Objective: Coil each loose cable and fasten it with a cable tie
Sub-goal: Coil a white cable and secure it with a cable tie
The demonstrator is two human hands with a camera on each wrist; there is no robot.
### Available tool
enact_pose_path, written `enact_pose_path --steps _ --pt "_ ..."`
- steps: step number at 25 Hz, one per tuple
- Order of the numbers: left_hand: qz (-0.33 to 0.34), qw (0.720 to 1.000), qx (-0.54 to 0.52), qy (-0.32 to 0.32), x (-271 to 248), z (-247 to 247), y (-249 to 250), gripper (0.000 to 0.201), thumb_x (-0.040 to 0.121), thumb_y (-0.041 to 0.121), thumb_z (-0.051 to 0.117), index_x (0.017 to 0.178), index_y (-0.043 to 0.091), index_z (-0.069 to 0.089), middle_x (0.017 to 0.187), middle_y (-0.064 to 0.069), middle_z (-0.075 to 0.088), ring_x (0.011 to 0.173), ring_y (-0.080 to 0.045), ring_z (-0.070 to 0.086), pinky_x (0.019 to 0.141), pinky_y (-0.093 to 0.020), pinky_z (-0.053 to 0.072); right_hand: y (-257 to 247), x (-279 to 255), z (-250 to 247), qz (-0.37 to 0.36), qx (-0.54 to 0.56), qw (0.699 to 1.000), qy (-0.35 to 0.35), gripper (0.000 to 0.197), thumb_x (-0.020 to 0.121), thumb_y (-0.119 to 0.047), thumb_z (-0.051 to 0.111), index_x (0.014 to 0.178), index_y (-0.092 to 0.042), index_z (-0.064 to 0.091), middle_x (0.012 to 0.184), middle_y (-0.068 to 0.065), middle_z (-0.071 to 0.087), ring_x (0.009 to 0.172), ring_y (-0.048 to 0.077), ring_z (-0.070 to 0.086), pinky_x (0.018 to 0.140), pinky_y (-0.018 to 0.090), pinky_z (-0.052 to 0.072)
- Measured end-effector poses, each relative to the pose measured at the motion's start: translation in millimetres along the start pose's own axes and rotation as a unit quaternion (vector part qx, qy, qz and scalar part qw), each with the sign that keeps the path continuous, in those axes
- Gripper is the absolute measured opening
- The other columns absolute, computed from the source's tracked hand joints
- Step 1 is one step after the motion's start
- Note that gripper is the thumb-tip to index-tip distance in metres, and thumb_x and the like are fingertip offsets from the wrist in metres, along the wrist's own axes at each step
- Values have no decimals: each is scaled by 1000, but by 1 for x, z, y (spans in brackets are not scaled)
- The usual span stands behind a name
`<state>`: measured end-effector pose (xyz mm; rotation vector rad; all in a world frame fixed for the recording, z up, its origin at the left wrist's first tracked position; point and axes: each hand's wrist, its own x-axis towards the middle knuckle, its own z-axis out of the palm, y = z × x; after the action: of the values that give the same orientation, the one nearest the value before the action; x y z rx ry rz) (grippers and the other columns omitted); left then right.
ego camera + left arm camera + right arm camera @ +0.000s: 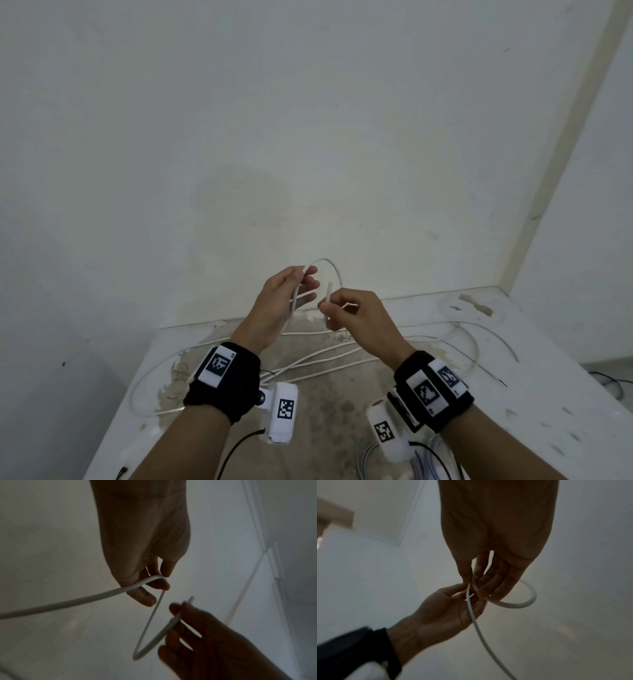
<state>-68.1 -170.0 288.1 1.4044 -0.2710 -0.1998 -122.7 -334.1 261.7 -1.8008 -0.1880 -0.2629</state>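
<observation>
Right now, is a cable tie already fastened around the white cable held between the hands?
No. The white cable is one bare loop between left hand and right hand.

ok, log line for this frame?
stage: first loop | left hand: holds cable | right hand: pinches cable end | tie: not seen

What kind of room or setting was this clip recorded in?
Probably a bare indoor corner, perhaps a utility or unfinished room. Plain white walls meet behind a worn white table with peeling, stained paint. Loose thin white cables sprawl across it, and both hands hold one up.
</observation>
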Motion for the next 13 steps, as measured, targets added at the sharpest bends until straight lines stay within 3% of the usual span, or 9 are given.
enact_pose_path --steps 2,5,7,9,11,13 --pt "5 999 27 -36 -7 10 -5 32 105 21 40 113 7 68 107 -13 70 102 -19 67 85 -28 57 -8 5 4 44 77 996 19 16 90 -12 72 77 -5 66 71 14 68 61 21 68 65 33 60" --pt "20 998 54 -40 -12 20 -10 27 102 19 46 115 11 69 110 -14 72 103 -22 69 88 -36 58 -9 11 9 75 130 987 63 20 88 -15 76 80 -2 62 74 19 71 63 28 70 67 41 62" --pt "13 1000 25 -9 -11 21 -12 24 100 15 51 111 7 70 108 -16 73 102 -25 70 88 -38 58 -8 12 13 68 116 988 74 21 89 -17 75 80 -3 64 77 19 73 68 30 72 62 38 59" --pt "5 1000 2 7 -9 20 -12 22 99 16 54 106 4 71 107 -17 73 98 -28 71 87 -38 58 -8 9 15 50 102 991 72 13 90 -14 73 85 -3 69 78 17 75 68 22 72 53 31 52" --pt "12 1000 9 22 -8 17 -11 23 99 20 55 102 4 71 98 -15 73 86 -24 70 80 -35 58 -9 6 16 31 113 992 51 7 92 -9 69 94 -4 72 81 12 76 69 13 69 50 27 47" --pt "27 999 21 38 -7 13 -10 25 100 23 52 96 4 68 84 -7 70 73 -19 66 70 -29 54 -11 3 15 21 133 991 16 8 94 -4 63 99 -3 69 92 7 78 77 13 69 53 26 45"
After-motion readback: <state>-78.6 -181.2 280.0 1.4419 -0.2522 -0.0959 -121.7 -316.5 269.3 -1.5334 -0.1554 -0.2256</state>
